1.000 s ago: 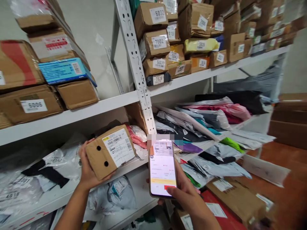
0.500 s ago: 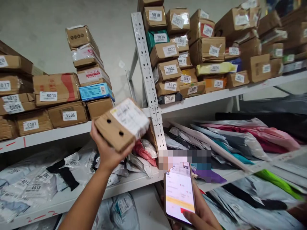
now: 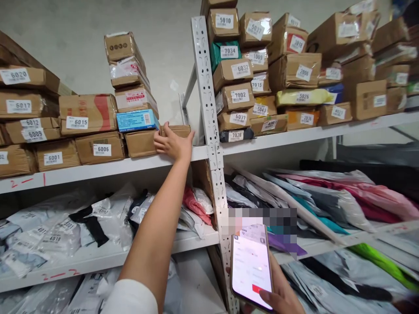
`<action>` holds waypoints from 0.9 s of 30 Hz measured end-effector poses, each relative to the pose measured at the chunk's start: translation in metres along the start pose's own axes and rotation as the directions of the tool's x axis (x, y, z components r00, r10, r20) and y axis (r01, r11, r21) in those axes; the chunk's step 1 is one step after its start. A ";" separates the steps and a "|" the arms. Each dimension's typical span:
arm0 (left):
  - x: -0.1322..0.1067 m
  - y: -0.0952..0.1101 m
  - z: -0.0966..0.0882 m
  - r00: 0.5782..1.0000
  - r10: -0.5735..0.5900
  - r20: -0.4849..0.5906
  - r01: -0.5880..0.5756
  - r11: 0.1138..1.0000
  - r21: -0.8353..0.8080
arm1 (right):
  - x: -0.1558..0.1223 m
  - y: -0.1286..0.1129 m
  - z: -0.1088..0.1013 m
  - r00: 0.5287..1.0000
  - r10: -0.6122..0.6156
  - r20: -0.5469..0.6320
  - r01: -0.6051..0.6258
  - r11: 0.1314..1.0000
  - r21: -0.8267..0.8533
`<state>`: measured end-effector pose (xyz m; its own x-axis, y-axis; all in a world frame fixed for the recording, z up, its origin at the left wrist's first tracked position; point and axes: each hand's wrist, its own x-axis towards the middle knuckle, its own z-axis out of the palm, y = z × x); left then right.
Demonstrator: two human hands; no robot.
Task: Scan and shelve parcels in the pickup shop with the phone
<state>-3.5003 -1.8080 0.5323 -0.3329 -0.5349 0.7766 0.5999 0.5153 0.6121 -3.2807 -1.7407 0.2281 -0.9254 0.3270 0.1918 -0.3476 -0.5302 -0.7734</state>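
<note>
My left hand [image 3: 175, 144] reaches up to the upper shelf and grips a small cardboard box [image 3: 176, 130] by its front. The thumb lies at the right side and the fingers at the left; most of the box's face is hidden behind the palm. Just left of it, a plain cardboard box [image 3: 140, 144] bears a blue carton [image 3: 137, 120]. Low in front of me, my right hand [image 3: 278, 290] holds a smartphone [image 3: 251, 266] with its lit screen toward me. The right thumb is at a red button near the bottom of the screen.
A perforated metal post [image 3: 204, 91] stands right of the left hand. Numbered boxes, such as a box marked 6015 [image 3: 87, 112], stack along the upper shelf [image 3: 98, 169]. Bagged parcels [image 3: 55, 235] fill the shelf below. More boxes and bags occupy the right-hand rack.
My left hand has carried the cardboard box from in front of the shelves up onto the upper shelf, right of the blue carton's stack. The phone stays in my right hand.
</note>
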 end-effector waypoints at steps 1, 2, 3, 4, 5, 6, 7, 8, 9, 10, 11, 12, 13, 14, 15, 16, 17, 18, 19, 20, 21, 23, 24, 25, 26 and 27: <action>0.000 0.002 0.003 1.000 -0.004 -0.008 0.004 1.000 0.005 | -0.001 0.000 0.000 1.000 -0.007 -0.009 0.007 1.000 0.000; 0.000 0.004 0.004 1.000 -0.007 -0.015 0.008 1.000 0.007 | -0.001 -0.001 0.000 1.000 -0.012 -0.015 0.012 1.000 0.001; 0.000 0.005 0.004 1.000 -0.011 -0.018 0.011 1.000 0.006 | -0.002 -0.001 0.001 1.000 -0.015 -0.018 0.015 1.000 0.006; -0.001 0.006 0.001 1.000 -0.012 -0.017 0.012 1.000 -0.001 | -0.003 0.000 0.001 1.000 -0.013 -0.019 0.013 1.000 0.014; -0.004 0.004 -0.005 1.000 -0.003 -0.007 0.003 1.000 -0.015 | -0.004 0.001 0.000 1.000 -0.005 -0.021 0.005 1.000 0.025; -0.010 0.000 -0.014 1.000 0.028 0.009 -0.028 0.999 -0.037 | -0.004 0.002 -0.001 1.000 0.007 -0.024 -0.006 0.999 0.039; -0.018 -0.008 -0.028 0.996 0.087 0.029 -0.084 0.994 -0.075 | -0.005 0.004 -0.002 0.999 0.022 -0.031 -0.020 0.998 0.058; -0.031 -0.019 -0.046 0.986 0.158 0.059 -0.149 0.980 -0.132 | -0.006 0.007 -0.004 0.998 0.041 -0.046 -0.037 0.996 0.086; -0.047 -0.033 -0.067 0.963 0.251 0.099 -0.228 0.953 -0.200 | -0.007 0.011 -0.006 0.995 0.068 -0.071 -0.059 0.991 0.119; -0.066 -0.050 -0.090 0.937 0.317 0.146 -0.263 0.916 -0.302 | -0.007 0.015 -0.008 0.990 0.099 -0.105 -0.083 0.985 0.154; -0.089 -0.069 -0.113 0.908 0.323 0.267 -0.200 0.894 -0.400 | -0.007 0.019 -0.009 0.982 0.131 -0.139 -0.104 0.977 0.186; -0.114 -0.089 -0.135 0.830 0.270 0.487 -0.036 0.899 -0.437 | -0.006 0.025 -0.010 0.974 0.156 -0.164 -0.121 0.971 0.208; -0.139 -0.109 -0.155 0.660 0.153 0.736 0.213 0.901 -0.378 | -0.004 0.030 -0.010 0.970 0.171 -0.175 -0.131 0.967 0.217; -0.163 -0.126 -0.173 0.377 0.026 0.926 0.453 0.867 -0.208 | -0.002 0.036 -0.009 0.970 0.177 -0.166 -0.141 0.968 0.209; -0.186 -0.141 -0.187 0.086 -0.063 0.994 0.628 0.778 -0.005 | 0.001 0.042 -0.007 0.974 0.173 -0.143 -0.145 0.971 0.190; -0.205 -0.154 -0.197 -0.137 -0.097 0.986 0.750 0.640 0.167 | 0.004 0.049 -0.004 0.979 0.168 -0.114 -0.147 0.975 0.167; -0.220 -0.163 -0.205 -0.301 -0.102 0.948 0.806 0.504 0.310 | 0.007 0.056 0.000 0.982 0.165 -0.088 -0.151 0.978 0.144; -0.232 -0.170 -0.211 -0.398 -0.099 0.912 0.833 0.378 0.405 | 0.010 0.064 0.004 0.983 0.167 -0.074 -0.157 0.980 0.119; -0.240 -0.176 -0.215 -0.442 -0.103 0.891 0.847 0.279 0.453 | 0.014 0.072 0.008 0.983 0.169 -0.075 -0.162 0.982 0.096; -0.245 -0.181 -0.218 -0.454 -0.120 0.883 0.857 0.212 0.469 | 0.017 0.080 0.011 0.981 0.174 -0.088 -0.168 0.983 0.074; -0.247 -0.185 -0.220 -0.451 -0.144 0.881 0.866 0.167 0.470 | 0.020 0.088 0.014 0.977 0.178 -0.117 -0.172 0.983 0.057; -0.250 -0.196 -0.223 -0.429 -0.185 0.884 0.885 0.110 0.452 | 0.024 0.102 0.018 0.966 0.191 -0.173 -0.188 0.982 0.036; -0.251 -0.202 -0.225 -0.417 -0.195 0.888 0.893 0.095 0.440 | 0.025 0.108 0.020 0.961 0.195 -0.194 -0.193 0.981 0.030; -0.252 -0.208 -0.227 -0.407 -0.202 0.891 0.899 0.084 0.430 | 0.025 0.113 0.021 0.959 0.200 -0.203 -0.199 0.980 0.024; -0.253 -0.213 -0.229 -0.402 -0.204 0.893 0.903 0.076 0.424 | 0.024 0.117 0.023 0.957 0.205 -0.204 -0.207 0.978 0.011; -0.255 -0.218 -0.231 -0.396 -0.203 0.896 0.907 0.069 0.416 | 0.023 0.119 0.024 0.957 0.210 -0.202 -0.216 0.976 -0.010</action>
<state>-3.3780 -1.9392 0.1665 -0.6416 0.7070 -0.2976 -0.5635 -0.1711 0.8082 -3.3468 -1.8156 0.1552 -0.9275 0.3599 -0.1008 -0.1380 -0.5805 -0.8025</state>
